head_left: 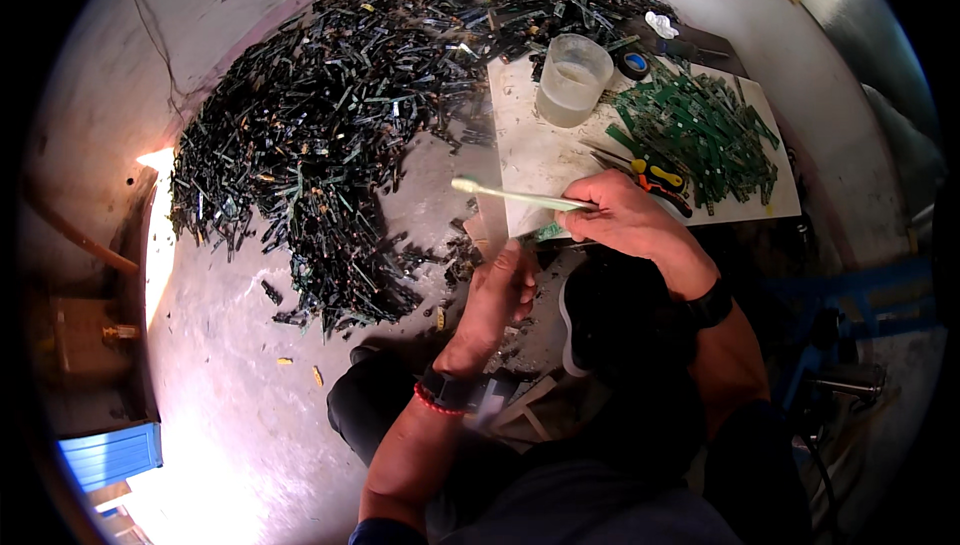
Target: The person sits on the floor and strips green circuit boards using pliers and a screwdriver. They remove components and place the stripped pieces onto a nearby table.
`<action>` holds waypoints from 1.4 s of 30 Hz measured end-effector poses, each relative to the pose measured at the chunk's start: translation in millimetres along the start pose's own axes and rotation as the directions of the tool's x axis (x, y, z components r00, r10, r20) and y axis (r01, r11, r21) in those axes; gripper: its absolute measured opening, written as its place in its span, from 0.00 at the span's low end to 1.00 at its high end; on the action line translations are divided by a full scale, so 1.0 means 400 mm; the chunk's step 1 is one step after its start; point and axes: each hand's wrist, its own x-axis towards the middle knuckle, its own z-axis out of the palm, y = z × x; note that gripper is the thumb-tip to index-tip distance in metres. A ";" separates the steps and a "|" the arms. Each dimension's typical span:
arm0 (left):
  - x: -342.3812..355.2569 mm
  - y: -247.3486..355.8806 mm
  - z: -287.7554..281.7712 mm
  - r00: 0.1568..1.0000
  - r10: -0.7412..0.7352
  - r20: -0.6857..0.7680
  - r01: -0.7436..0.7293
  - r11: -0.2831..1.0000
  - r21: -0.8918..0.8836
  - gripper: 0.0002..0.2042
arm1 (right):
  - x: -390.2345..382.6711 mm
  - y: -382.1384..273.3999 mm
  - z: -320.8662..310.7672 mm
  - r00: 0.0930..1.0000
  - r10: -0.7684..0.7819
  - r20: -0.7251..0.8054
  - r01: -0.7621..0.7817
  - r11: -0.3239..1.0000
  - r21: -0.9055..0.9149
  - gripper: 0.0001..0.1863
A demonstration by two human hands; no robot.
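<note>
My right hand (628, 217) grips a pale green toothbrush (520, 196) by its handle, with the bristle end pointing left. Below the brush, my left hand (495, 290) is closed, thumb on top and fingers curled. What it pinches, if anything, I cannot make out. Just right of its fingertips a small green piece (549, 232) shows by the board's near edge; whether the hand touches it is unclear. Beyond my right hand, yellow-and-black handled pliers (658, 177) lie on the white board (517, 150), beside a heap of green circuit-board strips (690, 125).
A translucent plastic cup (573, 85) with cloudy liquid and a roll of dark tape (634, 65) stand on the board. A large pile of dark strips (330, 115) covers the floor ahead and left. A crumpled white tissue (660, 24) lies at the far right; blue metal framing (880, 295) stands right.
</note>
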 end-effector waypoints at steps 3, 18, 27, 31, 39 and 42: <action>-0.005 0.003 0.014 1.000 -0.010 0.025 0.007 0.991 0.131 0.20 | 0.008 0.014 -0.016 0.991 -0.038 0.126 0.053 0.992 -0.116 0.09; 0.004 -0.012 -0.001 1.000 -0.020 0.007 0.019 0.994 0.112 0.18 | 0.022 0.028 -0.043 0.969 -0.142 0.203 0.159 0.985 -0.073 0.11; -0.005 0.006 0.016 0.994 0.096 -0.048 -0.075 0.939 0.334 0.22 | 0.043 0.029 -0.018 0.982 -0.167 0.084 0.178 0.974 -0.138 0.12; -0.011 0.015 0.029 0.987 0.129 -0.095 -0.094 0.948 0.303 0.23 | 0.055 0.047 0.000 0.873 -0.332 -0.357 0.250 0.934 -0.256 0.13; 0.010 0.002 -0.002 0.964 0.200 -0.175 -0.157 0.961 0.230 0.23 | -0.049 0.023 -0.055 0.931 -0.050 -0.360 0.026 0.997 -0.072 0.19; 0.016 -0.002 -0.001 0.962 0.191 -0.196 -0.150 0.967 0.207 0.23 | -0.088 0.069 -0.063 0.951 -0.079 -0.298 0.072 0.997 -0.036 0.18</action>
